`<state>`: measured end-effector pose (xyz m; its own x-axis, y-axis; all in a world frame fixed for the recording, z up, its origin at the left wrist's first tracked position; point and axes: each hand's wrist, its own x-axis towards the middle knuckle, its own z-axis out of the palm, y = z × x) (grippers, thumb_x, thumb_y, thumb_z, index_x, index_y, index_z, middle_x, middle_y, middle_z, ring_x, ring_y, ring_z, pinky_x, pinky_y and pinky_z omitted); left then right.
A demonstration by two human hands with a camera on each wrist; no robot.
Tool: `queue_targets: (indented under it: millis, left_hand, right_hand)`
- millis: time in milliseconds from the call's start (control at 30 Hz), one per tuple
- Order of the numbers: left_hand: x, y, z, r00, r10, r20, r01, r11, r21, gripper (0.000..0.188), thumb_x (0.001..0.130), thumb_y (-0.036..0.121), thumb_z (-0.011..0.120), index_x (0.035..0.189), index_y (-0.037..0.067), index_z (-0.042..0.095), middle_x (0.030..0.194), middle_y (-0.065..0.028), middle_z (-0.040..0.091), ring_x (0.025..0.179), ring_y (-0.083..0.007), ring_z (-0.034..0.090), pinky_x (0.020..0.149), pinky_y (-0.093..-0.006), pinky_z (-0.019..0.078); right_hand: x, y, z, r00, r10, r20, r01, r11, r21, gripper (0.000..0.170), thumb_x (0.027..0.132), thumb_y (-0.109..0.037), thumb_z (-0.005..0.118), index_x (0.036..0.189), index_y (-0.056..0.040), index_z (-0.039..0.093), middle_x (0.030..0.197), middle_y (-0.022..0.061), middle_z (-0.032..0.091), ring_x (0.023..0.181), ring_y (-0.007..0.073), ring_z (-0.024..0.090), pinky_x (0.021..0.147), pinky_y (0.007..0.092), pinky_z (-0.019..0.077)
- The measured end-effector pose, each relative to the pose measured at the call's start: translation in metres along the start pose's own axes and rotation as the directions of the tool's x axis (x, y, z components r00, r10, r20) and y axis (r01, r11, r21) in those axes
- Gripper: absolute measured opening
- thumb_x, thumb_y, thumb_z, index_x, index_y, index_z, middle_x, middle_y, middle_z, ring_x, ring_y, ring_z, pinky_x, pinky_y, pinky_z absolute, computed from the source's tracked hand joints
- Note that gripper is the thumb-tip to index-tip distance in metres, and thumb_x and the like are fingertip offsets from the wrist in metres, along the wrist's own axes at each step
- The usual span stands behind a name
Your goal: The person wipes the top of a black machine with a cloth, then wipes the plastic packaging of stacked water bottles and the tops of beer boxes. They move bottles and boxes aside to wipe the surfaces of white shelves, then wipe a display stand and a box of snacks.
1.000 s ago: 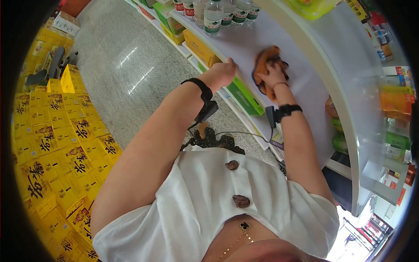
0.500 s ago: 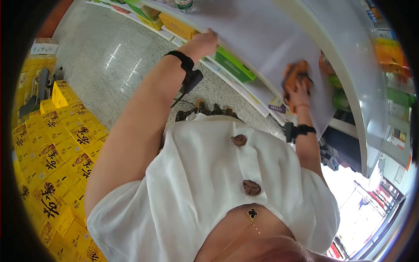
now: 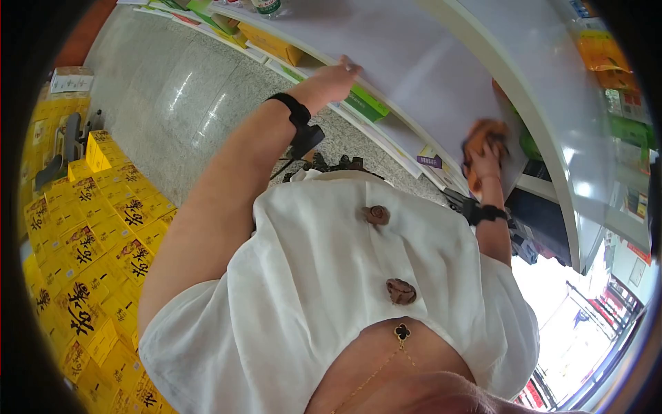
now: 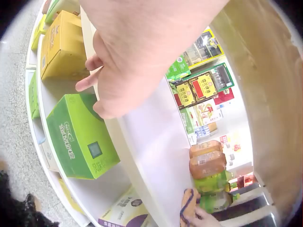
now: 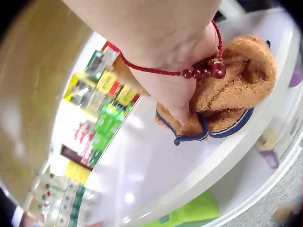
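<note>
A brown plush cloth (image 5: pixel 241 75) with dark blue edging lies bunched on the white shelf (image 3: pixel 414 76), toward its right end. My right hand (image 3: pixel 487 163) holds it from above; in the right wrist view the thumb presses into a fold and the other fingers are mostly hidden. My left hand (image 3: pixel 334 81) rests at the shelf's front edge, farther along to the left. Its fingers (image 4: pixel 88 81) hang loosely bent over that edge in the left wrist view, with no loose object in them.
Below the edge stand a green carton (image 4: pixel 80 137) and a yellow carton (image 4: pixel 64 45). Drink bottles (image 4: pixel 207 163) and packaged goods line the area behind the shelf. A curved white panel (image 3: pixel 510 90) arches over it. Yellow boxes (image 3: pixel 89 241) are stacked at the left on the floor.
My right hand has wiped the cloth along the shelf toward its right end, nearer my body. My left hand has stayed at the front edge while the head view shifted.
</note>
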<state>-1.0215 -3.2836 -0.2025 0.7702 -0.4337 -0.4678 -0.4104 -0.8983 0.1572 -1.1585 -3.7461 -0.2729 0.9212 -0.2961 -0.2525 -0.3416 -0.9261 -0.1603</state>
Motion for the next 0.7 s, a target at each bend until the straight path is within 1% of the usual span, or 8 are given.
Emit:
queue_targets:
  millis: [67,133,167,233,367,500,633,700]
  left_hand:
    - [0.006,-0.004,-0.004,0.999,0.015,0.049,-0.018,0.998,0.061,0.071,0.082,0.003,0.044,0.147,0.021,0.021,0.148,-0.0273,0.015,0.107,-0.0375,0.058,0.082,-0.0378,0.0527]
    - [0.006,0.002,-0.009,0.998,-0.013,0.06,0.008,0.997,0.074,0.07,0.082,0.003,0.043,0.146,0.021,0.022,0.148,-0.0265,0.015,0.108,-0.0367,0.058,0.083,-0.038,0.0525]
    - [0.007,0.004,-0.01,0.997,-0.036,0.071,0.03,0.996,0.082,0.07,0.082,0.003,0.043,0.146,0.021,0.024,0.148,-0.0257,0.016,0.109,-0.0359,0.058,0.083,-0.0382,0.0522]
    - [0.017,0.002,0.001,0.997,-0.04,0.059,0.033,0.993,0.112,0.069,0.082,0.003,0.043,0.146,0.022,0.025,0.148,-0.0258,0.017,0.111,-0.0353,0.057,0.084,-0.0385,0.0518]
    - [0.014,0.008,-0.006,0.995,-0.082,0.056,0.075,0.99,0.123,0.066,0.083,0.003,0.044,0.144,0.022,0.029,0.146,-0.0275,0.021,0.114,-0.0337,0.055,0.087,-0.0396,0.0502]
    - [0.016,0.007,0.0,0.997,-0.057,0.053,0.049,0.987,0.15,0.063,0.083,0.002,0.044,0.142,0.021,0.033,0.144,-0.0285,0.024,0.113,-0.034,0.055,0.088,-0.0404,0.0498]
    - [0.015,0.008,-0.002,0.999,-0.04,0.017,0.038,0.994,0.099,0.062,0.083,0.003,0.044,0.141,0.02,0.035,0.143,-0.0292,0.027,0.112,-0.0343,0.055,0.089,-0.0408,0.0493]
    - [0.017,0.006,0.001,0.999,-0.054,0.003,0.054,0.995,0.081,0.062,0.082,0.003,0.044,0.141,0.019,0.034,0.143,-0.0298,0.026,0.112,-0.0344,0.056,0.089,-0.0407,0.0491]
  right_hand:
    - [0.014,-0.091,-0.022,0.984,-0.171,0.056,0.169,0.985,0.041,0.068,0.076,-0.043,0.065,0.135,-0.0149,0.044,0.147,0.014,0.026,0.137,0.0312,0.022,0.111,0.0348,0.0246]
    - [0.051,-0.147,-0.01,0.939,-0.344,-0.003,0.344,0.939,-0.005,0.07,0.074,-0.041,0.068,0.134,-0.0154,0.045,0.143,0.0124,0.033,0.134,0.0314,0.027,0.109,0.0368,0.0277]
    - [0.068,-0.173,-0.004,0.858,-0.511,-0.046,0.509,0.859,-0.044,0.068,0.074,-0.042,0.068,0.133,-0.0169,0.046,0.141,0.0123,0.035,0.13,0.0324,0.033,0.107,0.0371,0.0309]
    - [0.066,-0.242,-0.026,0.895,-0.435,0.098,0.44,0.897,-0.04,0.061,0.077,-0.042,0.065,0.133,-0.0248,0.047,0.143,0.0101,0.033,0.125,0.0367,0.039,0.104,0.0416,0.0353]
    - [0.063,-0.308,-0.031,0.869,-0.43,0.246,0.468,0.875,-0.126,0.06,0.083,-0.047,0.06,0.137,-0.0286,0.041,0.149,0.0032,0.024,0.131,0.0339,0.034,0.106,0.0471,0.0342]
    - [0.058,-0.276,-0.029,0.824,-0.523,0.219,0.55,0.83,-0.09,0.062,0.081,-0.046,0.062,0.136,-0.0278,0.041,0.148,0.0032,0.025,0.131,0.0328,0.034,0.106,0.0458,0.0333]
    - [0.052,-0.175,0.001,0.735,-0.674,-0.073,0.678,0.732,0.071,0.059,0.076,-0.039,0.067,0.13,-0.0205,0.05,0.143,0.0072,0.034,0.129,0.0309,0.037,0.105,0.0438,0.034]
    - [0.021,-0.127,-0.024,0.825,-0.562,-0.05,0.564,0.822,0.073,0.057,0.077,-0.037,0.067,0.128,-0.0169,0.052,0.143,0.0096,0.034,0.127,0.0332,0.038,0.104,0.0414,0.0344]
